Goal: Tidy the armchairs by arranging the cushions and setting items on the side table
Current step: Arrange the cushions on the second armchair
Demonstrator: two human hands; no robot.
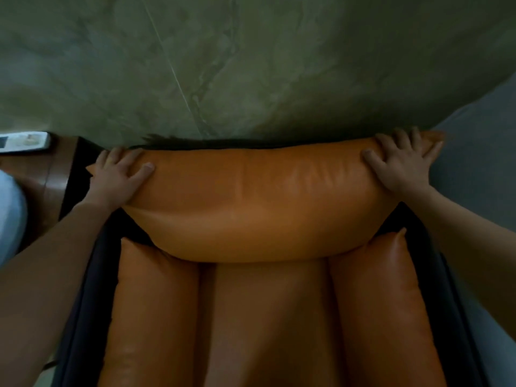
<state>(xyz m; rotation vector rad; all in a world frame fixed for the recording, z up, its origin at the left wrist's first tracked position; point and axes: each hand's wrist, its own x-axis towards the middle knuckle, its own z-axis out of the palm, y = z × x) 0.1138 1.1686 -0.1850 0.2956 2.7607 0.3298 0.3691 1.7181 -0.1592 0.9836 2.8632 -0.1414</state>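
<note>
both hands, left hand and right hand, fingers spread flat, press the back cushion ends; push evenly so it sits square above the seat cushion.

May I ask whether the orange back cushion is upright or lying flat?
Upright: the back cushion stands on edge, left hand and right hand on its top corners.

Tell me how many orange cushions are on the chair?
4: the back cushion at the top, a left side cushion, a right side cushion, and the seat cushion between those two. More may be hidden.
</note>
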